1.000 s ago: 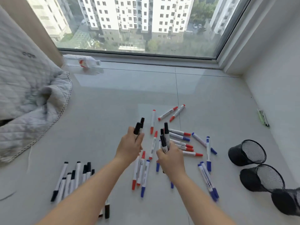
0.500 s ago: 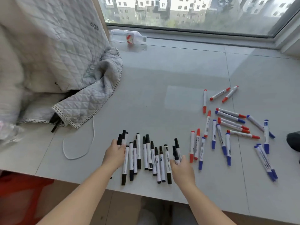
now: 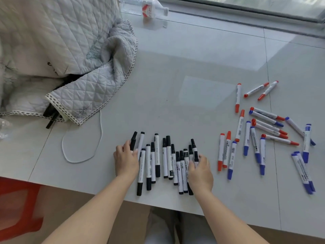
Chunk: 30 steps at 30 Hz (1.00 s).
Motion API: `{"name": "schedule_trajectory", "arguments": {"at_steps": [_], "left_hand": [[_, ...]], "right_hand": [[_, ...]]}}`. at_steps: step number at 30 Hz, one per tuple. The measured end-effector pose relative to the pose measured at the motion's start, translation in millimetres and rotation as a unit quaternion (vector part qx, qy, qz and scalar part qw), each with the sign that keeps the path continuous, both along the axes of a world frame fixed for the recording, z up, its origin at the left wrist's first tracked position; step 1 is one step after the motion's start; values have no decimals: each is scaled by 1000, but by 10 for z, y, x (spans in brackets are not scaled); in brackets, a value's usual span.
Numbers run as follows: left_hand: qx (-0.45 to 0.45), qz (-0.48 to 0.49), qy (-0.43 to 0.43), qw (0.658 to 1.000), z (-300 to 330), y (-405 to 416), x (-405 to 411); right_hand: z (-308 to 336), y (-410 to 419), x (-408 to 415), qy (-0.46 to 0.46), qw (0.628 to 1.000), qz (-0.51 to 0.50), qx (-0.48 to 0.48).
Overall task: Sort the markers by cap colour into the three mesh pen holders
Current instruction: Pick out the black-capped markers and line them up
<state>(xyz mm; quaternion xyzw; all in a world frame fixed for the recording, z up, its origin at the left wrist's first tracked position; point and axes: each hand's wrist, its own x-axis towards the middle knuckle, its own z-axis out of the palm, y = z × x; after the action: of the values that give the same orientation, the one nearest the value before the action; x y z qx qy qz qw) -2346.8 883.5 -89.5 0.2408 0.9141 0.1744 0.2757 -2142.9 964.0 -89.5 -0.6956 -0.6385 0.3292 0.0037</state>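
Note:
Several black-capped markers (image 3: 166, 161) lie side by side in a row near the front edge of the pale tiled ledge (image 3: 193, 67). My left hand (image 3: 125, 162) sits at the row's left end, fingers closed around a black-capped marker (image 3: 133, 140). At the right end, my right hand (image 3: 200, 170) grips black-capped markers (image 3: 194, 148) that rest against the row. Red-capped markers (image 3: 238, 97) and blue-capped markers (image 3: 255, 141) lie scattered and mixed to the right. The mesh pen holders are out of view.
A quilted grey blanket (image 3: 79, 59) covers the left side, with a white cord (image 3: 79, 148) looping out from it. A plastic bottle (image 3: 152, 8) lies by the window at the back. A red stool (image 3: 17, 208) stands below the front edge.
The view swung left and down, so the mesh holders left the frame. Both hands carried black-capped markers from the mixed pile to the row at the front edge and lowered them onto it.

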Motion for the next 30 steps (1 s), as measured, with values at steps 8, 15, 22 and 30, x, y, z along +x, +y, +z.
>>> {"name": "schedule_trajectory", "arguments": {"at_steps": [8,15,22,30], "left_hand": [[7,-31,51,998,-19,-43,84],[-30,-126,109,986,-71,-199,171],[-76,-160,117,977,-163,-308,220],[-74,-171,123,975,-155,-314,177]], "right_hand": [[-70,-190,-120,-35,994,70,80],[-133,-287,-207,-42,987,132,78],[-205,-279,-392,-45,993,94,63],[-215,-251,-382,0,995,71,76]]}}
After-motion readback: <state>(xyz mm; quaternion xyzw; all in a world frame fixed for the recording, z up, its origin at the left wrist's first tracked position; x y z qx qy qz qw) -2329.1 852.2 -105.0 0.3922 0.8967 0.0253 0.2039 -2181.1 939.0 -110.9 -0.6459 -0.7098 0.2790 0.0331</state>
